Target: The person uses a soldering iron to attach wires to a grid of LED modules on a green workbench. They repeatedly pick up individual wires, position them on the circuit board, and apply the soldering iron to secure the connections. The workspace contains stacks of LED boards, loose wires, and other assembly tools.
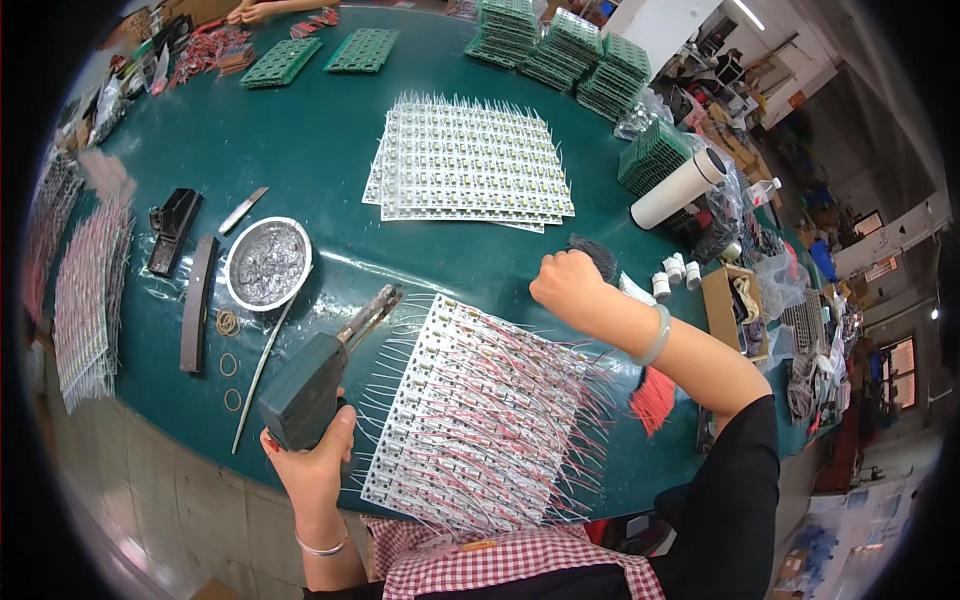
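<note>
Soldering gun (318,385) gripped over the wired board panel (480,410) on the green table (310,160).

The left hand (312,462) wraps its fingers tight round the gun's handle, wrist bent back, tip aimed up-right at the panel's top-left corner; a solder pot (267,263) sits beyond the tip. Right of the gun, the right hand (568,282) is a closed fist above the panel's far edge, forearm angled down; what it pinches cannot be told.

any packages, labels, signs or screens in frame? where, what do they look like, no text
Small cardboard box: right of the right hand near the table's right edge, open-topped, brown.
Clear plastic bags: far right of the table beside the green board stacks, crumpled, transparent.
White cylinder: right side, lying tilted; whether it is packaging is unclear.
No screens or signs clearly visible.
</note>
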`<state>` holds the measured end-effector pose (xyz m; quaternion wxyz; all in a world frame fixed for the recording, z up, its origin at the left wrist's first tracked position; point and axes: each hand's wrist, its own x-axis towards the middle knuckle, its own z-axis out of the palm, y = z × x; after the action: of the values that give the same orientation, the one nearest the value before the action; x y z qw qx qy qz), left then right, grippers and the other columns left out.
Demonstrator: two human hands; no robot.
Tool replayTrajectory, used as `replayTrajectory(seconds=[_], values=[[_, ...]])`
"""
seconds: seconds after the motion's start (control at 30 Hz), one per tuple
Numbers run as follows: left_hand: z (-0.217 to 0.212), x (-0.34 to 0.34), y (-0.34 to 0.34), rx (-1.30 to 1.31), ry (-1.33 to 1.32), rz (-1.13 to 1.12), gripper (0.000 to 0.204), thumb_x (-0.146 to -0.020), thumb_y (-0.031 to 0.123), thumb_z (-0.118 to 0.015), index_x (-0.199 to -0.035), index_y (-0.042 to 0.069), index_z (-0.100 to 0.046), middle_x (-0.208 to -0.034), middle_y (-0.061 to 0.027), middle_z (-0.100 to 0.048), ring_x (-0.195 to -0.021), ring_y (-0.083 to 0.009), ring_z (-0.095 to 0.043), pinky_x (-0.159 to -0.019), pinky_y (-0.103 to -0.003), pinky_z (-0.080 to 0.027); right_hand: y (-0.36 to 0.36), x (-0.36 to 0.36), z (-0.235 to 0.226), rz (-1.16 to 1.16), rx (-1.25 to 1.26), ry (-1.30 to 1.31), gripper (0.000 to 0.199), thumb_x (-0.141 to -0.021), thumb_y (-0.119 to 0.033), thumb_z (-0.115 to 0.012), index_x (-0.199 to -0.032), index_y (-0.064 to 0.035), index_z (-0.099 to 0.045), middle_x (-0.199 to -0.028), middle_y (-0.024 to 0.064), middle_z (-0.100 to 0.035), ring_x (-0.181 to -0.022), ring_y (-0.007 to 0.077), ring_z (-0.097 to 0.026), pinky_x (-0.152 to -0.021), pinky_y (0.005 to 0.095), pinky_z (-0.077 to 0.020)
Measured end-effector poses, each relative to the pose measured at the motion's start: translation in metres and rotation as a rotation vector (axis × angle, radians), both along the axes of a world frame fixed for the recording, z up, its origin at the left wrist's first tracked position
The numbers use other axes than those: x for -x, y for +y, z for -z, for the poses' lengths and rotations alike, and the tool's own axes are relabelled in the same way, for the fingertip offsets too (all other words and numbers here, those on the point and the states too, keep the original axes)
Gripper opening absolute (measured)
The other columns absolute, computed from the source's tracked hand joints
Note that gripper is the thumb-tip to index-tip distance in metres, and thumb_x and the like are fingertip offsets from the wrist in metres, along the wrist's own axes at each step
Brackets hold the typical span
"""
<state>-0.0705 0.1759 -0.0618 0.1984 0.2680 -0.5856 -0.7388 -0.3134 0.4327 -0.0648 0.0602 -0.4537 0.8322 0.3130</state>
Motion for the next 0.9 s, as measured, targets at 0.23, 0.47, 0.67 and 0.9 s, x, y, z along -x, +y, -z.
replayTrajectory(seconds=[0.23,0.47,0.67,0.9], values=[[0.002,-0.001,0.001,0.016,-0.021,0.007,0.034,-0.077,-0.003,-0.075,-0.110,-0.004,-0.065,-0.094,-0.0087,-0.070,-0.054,-0.0069,-0.054,-0.043,-0.020,-0.041,0.030,0.017,0.005,0.049,0.198,0.048,0.007,-0.070,-0.009,-0.070,-0.076,-0.0095,-0.073,-0.084,0.0095,-0.067,-0.082,0.0252,-0.067,-0.066,0.0385,-0.0508],[0.002,0.000,0.002,-0.009,-0.023,-0.017,0.033,-0.076,-0.005,-0.074,-0.109,-0.003,-0.066,-0.094,-0.0086,-0.070,-0.054,-0.0068,-0.054,-0.043,-0.020,-0.041,0.065,0.011,0.035,0.276,0.838,-0.030,0.014,-0.082,-0.004,-0.066,-0.092,-0.0038,-0.075,-0.083,0.0118,-0.064,-0.081,0.0321,-0.063,-0.071,0.0422,-0.0506],[0.000,0.004,0.005,0.004,-0.028,0.004,0.033,-0.076,-0.006,-0.073,-0.108,-0.004,-0.065,-0.094,-0.0083,-0.070,-0.054,-0.0066,-0.054,-0.044,-0.020,-0.041,0.063,0.000,0.031,0.354,0.991,-0.046,0.017,-0.083,-0.003,-0.068,-0.097,-0.0035,-0.076,-0.083,0.0116,-0.065,-0.080,0.0324,-0.063,-0.070,0.0421,-0.0503],[-0.002,0.005,0.008,-0.007,-0.010,0.020,0.032,-0.076,-0.006,-0.073,-0.107,-0.003,-0.066,-0.093,-0.0074,-0.069,-0.054,-0.0061,-0.054,-0.044,-0.020,-0.040,0.058,-0.002,0.018,0.230,0.877,0.077,0.015,-0.080,-0.005,-0.068,-0.091,-0.0069,-0.077,-0.078,0.0079,-0.064,-0.080,0.0270,-0.064,-0.081,0.0401,-0.0519]])
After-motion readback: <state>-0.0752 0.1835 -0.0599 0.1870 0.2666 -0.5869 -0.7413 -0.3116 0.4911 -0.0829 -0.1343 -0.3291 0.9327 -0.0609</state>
